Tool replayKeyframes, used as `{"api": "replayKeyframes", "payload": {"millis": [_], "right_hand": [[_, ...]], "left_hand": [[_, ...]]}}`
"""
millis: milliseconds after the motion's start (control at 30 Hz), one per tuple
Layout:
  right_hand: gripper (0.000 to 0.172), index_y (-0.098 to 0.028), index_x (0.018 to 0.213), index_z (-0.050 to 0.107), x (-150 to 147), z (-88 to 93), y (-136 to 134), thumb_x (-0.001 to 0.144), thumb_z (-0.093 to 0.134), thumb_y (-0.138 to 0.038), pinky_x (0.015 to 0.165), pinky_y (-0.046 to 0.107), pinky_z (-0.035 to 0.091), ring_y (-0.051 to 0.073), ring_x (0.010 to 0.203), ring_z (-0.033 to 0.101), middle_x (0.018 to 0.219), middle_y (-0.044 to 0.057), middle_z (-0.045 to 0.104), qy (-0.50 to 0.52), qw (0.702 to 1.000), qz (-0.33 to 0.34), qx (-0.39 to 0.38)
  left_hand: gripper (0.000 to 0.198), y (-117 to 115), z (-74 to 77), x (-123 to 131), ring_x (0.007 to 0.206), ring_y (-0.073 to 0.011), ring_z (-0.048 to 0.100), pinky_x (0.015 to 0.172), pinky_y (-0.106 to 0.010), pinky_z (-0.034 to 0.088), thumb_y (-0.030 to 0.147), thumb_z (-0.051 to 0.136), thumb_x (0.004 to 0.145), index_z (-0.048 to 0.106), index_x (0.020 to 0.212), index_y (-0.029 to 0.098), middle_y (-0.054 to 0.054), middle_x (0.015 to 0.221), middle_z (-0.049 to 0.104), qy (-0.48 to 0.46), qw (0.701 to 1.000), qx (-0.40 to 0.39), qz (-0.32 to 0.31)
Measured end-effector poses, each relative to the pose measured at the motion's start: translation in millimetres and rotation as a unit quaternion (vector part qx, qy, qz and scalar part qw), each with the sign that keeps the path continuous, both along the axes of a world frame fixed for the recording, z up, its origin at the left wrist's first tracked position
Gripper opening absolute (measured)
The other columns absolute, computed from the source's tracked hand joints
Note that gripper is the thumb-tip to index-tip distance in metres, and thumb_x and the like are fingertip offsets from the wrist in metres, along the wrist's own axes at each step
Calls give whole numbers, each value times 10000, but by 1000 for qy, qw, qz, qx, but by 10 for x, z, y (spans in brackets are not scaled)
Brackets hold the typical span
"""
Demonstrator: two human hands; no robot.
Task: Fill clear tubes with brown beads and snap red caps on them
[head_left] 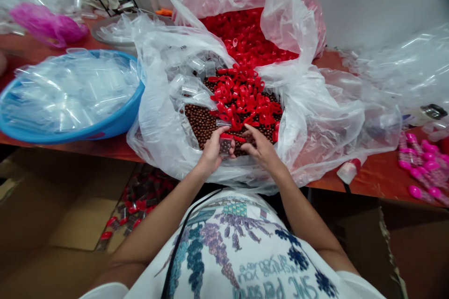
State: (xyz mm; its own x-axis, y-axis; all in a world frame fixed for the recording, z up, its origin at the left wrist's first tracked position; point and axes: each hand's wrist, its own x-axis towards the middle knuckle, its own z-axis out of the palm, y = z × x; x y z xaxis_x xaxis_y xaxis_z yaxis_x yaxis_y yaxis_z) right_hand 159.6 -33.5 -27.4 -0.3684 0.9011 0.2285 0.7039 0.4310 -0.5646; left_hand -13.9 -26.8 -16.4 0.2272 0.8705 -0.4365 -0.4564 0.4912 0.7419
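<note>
My left hand is closed round a small clear container with a red part at its top. Close by on the right, my right hand has its thumb and fingers apart, near the tip of that red part. Both hands are over a white plastic bag spread open on the table. Inside the bag lie brown beads, a heap of red caps and clear containers at the upper left.
A blue basin of clear plastic pieces stands left. Behind is a bag of red caps. Pink-capped items and a red-capped container lie right on the table. Below left, a cardboard box holds red-capped containers.
</note>
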Motion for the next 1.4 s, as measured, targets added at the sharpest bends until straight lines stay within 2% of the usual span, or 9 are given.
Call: {"api": "replayKeyframes", "payload": {"millis": [100,233,433,667,867,1000,1133,1267,1400], "right_hand": [[268,-239,1121,620,112,-98,108,912,468,-310,845,355,380,226,955,504,1026,75,619,-107,993,-43,17],[199,-237,943,688,105,-179,153,895,498,-269,770,350,345,231,899,474,913,79,625,-221,975,-17,26],[230,-211,1005,664,94,-122,169,884,473,-169,755,341,302,232,907,462,938,86,633,-269,963,-18,24],[251,-237,991,678,58,-76,179,918,443,-286,749,345,272,238,922,449,953,80,626,-303,952,-26,-11],[222,-244,1014,656,72,-44,144,908,461,-235,781,360,273,241,962,427,989,72,596,-322,947,-8,18],[178,-203,949,657,111,-84,141,895,498,-261,803,363,298,245,979,434,996,85,597,-289,957,-19,29],[189,-195,980,643,43,-58,98,905,501,-294,832,337,352,211,957,491,996,69,623,-109,991,-73,37],[210,-222,1007,648,-157,81,1,922,473,-303,835,305,395,162,895,549,954,25,652,74,997,-22,20],[230,-221,987,675,-297,195,-54,926,461,-280,843,310,404,156,904,553,953,31,658,66,997,25,7]], "left_hand": [[453,40,69,-83,456,-133,529,440,-242,447,418,414,829,486,1208,180,2,599,585,-26,999,-9,-19],[448,30,82,-109,454,-131,526,443,-243,447,390,432,812,507,1186,155,-15,619,600,-42,999,-1,-26],[471,-19,76,-89,450,-127,518,416,-231,427,370,393,833,467,1242,147,-39,669,630,-34,999,4,-40],[507,-49,50,-50,442,-140,511,392,-233,423,405,360,854,428,1289,154,-17,586,592,11,997,37,-68],[485,-68,0,-56,446,-132,513,401,-230,429,393,371,855,458,1271,160,-19,599,596,21,997,32,-67],[484,-82,-29,-58,447,-130,517,405,-229,436,388,357,866,447,1279,153,-23,606,599,25,997,26,-68],[521,-86,-56,-38,432,-136,519,390,-232,430,444,323,888,422,1297,137,-28,597,598,28,997,27,-73],[566,-81,-95,-3,409,-141,519,366,-237,417,508,292,898,430,1296,129,-27,594,590,30,995,43,-81],[618,-98,-165,23,367,-136,487,318,-219,356,572,297,882,458,1289,135,-9,539,552,53,994,57,-80]]}}
